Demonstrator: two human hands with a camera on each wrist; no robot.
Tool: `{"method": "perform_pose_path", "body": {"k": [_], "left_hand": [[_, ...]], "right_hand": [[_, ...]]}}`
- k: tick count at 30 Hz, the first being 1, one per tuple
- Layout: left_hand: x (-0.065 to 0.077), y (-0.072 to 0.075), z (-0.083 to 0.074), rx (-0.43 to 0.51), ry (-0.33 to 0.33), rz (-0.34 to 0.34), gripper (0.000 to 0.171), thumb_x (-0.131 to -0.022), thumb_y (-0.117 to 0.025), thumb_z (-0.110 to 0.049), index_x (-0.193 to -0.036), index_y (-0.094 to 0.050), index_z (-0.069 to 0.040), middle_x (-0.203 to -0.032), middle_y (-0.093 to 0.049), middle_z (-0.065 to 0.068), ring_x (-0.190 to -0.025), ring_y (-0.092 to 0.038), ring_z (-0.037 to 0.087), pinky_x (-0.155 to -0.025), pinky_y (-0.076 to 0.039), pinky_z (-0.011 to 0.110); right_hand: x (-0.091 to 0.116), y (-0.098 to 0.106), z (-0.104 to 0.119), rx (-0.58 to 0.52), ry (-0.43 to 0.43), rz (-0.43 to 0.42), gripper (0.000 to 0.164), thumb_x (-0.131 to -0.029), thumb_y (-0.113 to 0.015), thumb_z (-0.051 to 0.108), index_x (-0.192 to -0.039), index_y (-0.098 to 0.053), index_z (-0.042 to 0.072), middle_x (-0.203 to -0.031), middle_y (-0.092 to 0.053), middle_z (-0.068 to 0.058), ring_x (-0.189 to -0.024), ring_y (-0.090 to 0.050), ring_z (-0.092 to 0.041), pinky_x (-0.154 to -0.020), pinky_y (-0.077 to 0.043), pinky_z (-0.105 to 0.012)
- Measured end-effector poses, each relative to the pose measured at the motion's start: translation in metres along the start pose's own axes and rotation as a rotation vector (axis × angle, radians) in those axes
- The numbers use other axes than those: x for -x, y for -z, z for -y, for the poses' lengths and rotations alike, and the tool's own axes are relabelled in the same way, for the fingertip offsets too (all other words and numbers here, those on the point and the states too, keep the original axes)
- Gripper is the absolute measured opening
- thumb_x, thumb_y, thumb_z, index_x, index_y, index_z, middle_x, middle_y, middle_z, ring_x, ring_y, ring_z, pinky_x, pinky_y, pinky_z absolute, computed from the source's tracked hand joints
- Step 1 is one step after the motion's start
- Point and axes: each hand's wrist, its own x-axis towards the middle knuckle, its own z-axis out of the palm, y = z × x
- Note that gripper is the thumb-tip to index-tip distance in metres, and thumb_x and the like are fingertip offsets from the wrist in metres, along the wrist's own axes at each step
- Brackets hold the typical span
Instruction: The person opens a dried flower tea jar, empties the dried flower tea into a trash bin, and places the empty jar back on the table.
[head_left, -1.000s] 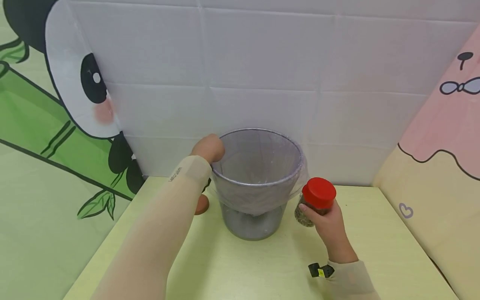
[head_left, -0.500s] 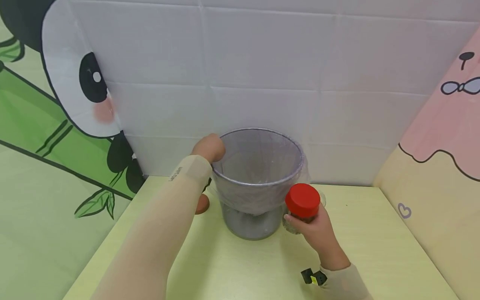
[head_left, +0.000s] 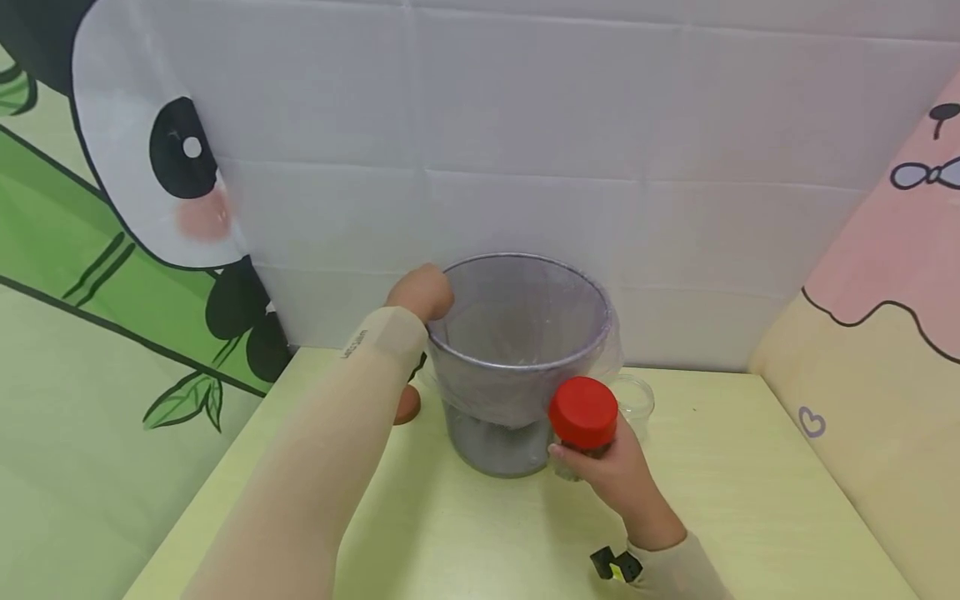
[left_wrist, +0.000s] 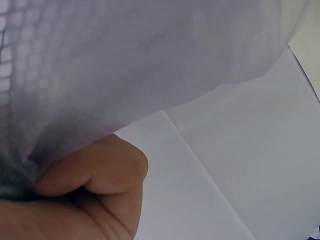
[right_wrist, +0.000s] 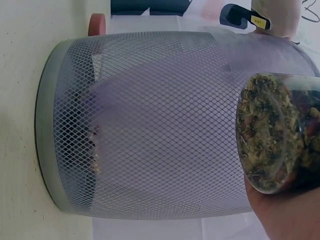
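A silver mesh wastebasket (head_left: 498,450) stands upright, with a thin, see-through plastic bag (head_left: 491,396) folded over its rim. At the rim's left side my left hand (head_left: 422,292) grips the edge, its fingers curled over the bag; in the left wrist view the bag hangs beside that hand (left_wrist: 100,170). In front of the basket's right side, my right hand (head_left: 618,475) holds a clear jar with a red lid (head_left: 583,412). Dried flowers or herbs (right_wrist: 265,130) show through the jar's base in the right wrist view.
Behind the right hand a clear round container (head_left: 633,396) stands on the pale yellow table (head_left: 750,483). A reddish-brown rounded object (head_left: 407,404) is partly hidden by the left sleeve. A white wall covering (head_left: 525,125) rises close behind the basket.
My right hand has carried the red-lidded jar left and slightly nearer the body, in front of the basket, uncovering the clear container. The left hand has stayed at the rim.
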Motion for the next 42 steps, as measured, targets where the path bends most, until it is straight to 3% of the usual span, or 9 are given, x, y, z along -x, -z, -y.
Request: {"method": "perform_pose_path", "body": {"k": [7,16,23,28,31,33,36,38,42], "left_hand": [[-0.002,0.003,-0.005,0.001,0.009,0.023,0.032,-0.107,-0.037,-0.010,-0.119,-0.065,0.001,-0.132,-0.057,0.016,-0.093,-0.054,0.028,-0.075,-0.048,0.037],[-0.002,0.004,-0.005,0.004,0.010,0.021,0.031,-0.107,-0.035,-0.010,-0.108,-0.065,0.000,-0.119,-0.058,0.017,-0.089,-0.054,0.027,-0.075,-0.048,0.036],[-0.002,0.008,-0.001,0.006,0.022,0.024,0.033,-0.106,-0.032,-0.013,-0.102,-0.063,-0.001,-0.108,-0.058,0.016,-0.083,-0.050,0.025,-0.075,-0.046,0.036],[-0.006,0.012,0.008,0.017,-0.023,0.022,0.035,-0.103,-0.031,-0.012,-0.104,-0.063,0.004,-0.113,-0.058,0.022,-0.081,-0.053,0.025,-0.077,-0.050,0.037],[-0.007,0.016,0.013,0.058,-0.062,0.016,0.040,-0.100,-0.032,-0.013,-0.114,-0.060,0.011,-0.126,-0.056,0.029,-0.091,-0.056,0.028,-0.086,-0.050,0.038],[-0.008,0.018,0.018,0.129,-0.067,0.027,0.040,-0.100,-0.033,-0.014,-0.117,-0.059,0.012,-0.125,-0.055,0.029,-0.089,-0.055,0.027,-0.082,-0.050,0.037],[-0.008,0.021,0.025,0.297,-0.046,0.071,0.037,-0.104,-0.035,-0.020,-0.115,-0.058,0.007,-0.116,-0.058,0.022,-0.082,-0.058,0.022,-0.072,-0.053,0.033],[-0.007,0.023,0.029,0.384,-0.036,0.104,0.032,-0.106,-0.038,-0.024,-0.105,-0.058,0.001,-0.101,-0.058,0.014,-0.072,-0.058,0.018,-0.065,-0.054,0.031],[-0.001,0.027,0.035,0.383,-0.068,0.113,0.032,-0.108,-0.040,-0.030,-0.092,-0.051,-0.004,-0.088,-0.053,0.010,-0.078,-0.058,0.022,-0.076,-0.057,0.038]], "right_hand": [[0.004,-0.013,-0.002,-0.027,-0.014,0.067,0.061,-0.080,-0.082,-0.006,-0.133,-0.054,0.000,-0.116,-0.067,-0.003,-0.105,-0.064,-0.018,-0.093,-0.053,-0.030],[0.008,-0.037,-0.009,-0.084,0.037,0.169,0.064,-0.081,-0.083,-0.003,-0.137,-0.053,0.005,-0.120,-0.066,-0.005,-0.106,-0.065,-0.020,-0.094,-0.054,-0.035],[0.006,-0.042,-0.011,-0.073,0.066,0.177,0.062,-0.081,-0.083,-0.001,-0.135,-0.055,0.008,-0.117,-0.067,-0.005,-0.104,-0.064,-0.021,-0.093,-0.053,-0.036],[0.003,-0.044,-0.010,-0.094,0.055,0.176,0.062,-0.082,-0.082,-0.001,-0.136,-0.054,0.007,-0.118,-0.066,-0.005,-0.105,-0.064,-0.021,-0.094,-0.053,-0.036],[0.002,-0.045,-0.011,-0.102,0.045,0.180,0.062,-0.082,-0.082,-0.001,-0.136,-0.054,0.007,-0.118,-0.066,-0.006,-0.105,-0.064,-0.021,-0.095,-0.053,-0.036],[0.001,-0.045,-0.012,-0.102,0.044,0.183,0.062,-0.082,-0.082,-0.001,-0.136,-0.054,0.007,-0.118,-0.066,-0.006,-0.105,-0.064,-0.022,-0.094,-0.053,-0.036],[0.000,-0.046,-0.013,-0.096,0.044,0.184,0.061,-0.082,-0.082,0.000,-0.136,-0.054,0.007,-0.116,-0.066,-0.006,-0.104,-0.064,-0.021,-0.094,-0.053,-0.036],[0.000,-0.046,-0.013,-0.090,0.038,0.181,0.061,-0.082,-0.082,0.001,-0.136,-0.055,0.008,-0.116,-0.067,-0.005,-0.104,-0.064,-0.021,-0.094,-0.053,-0.036],[0.001,-0.043,-0.015,-0.083,0.031,0.179,0.061,-0.082,-0.083,0.001,-0.136,-0.055,0.008,-0.116,-0.067,-0.006,-0.104,-0.065,-0.021,-0.094,-0.053,-0.036]]}}
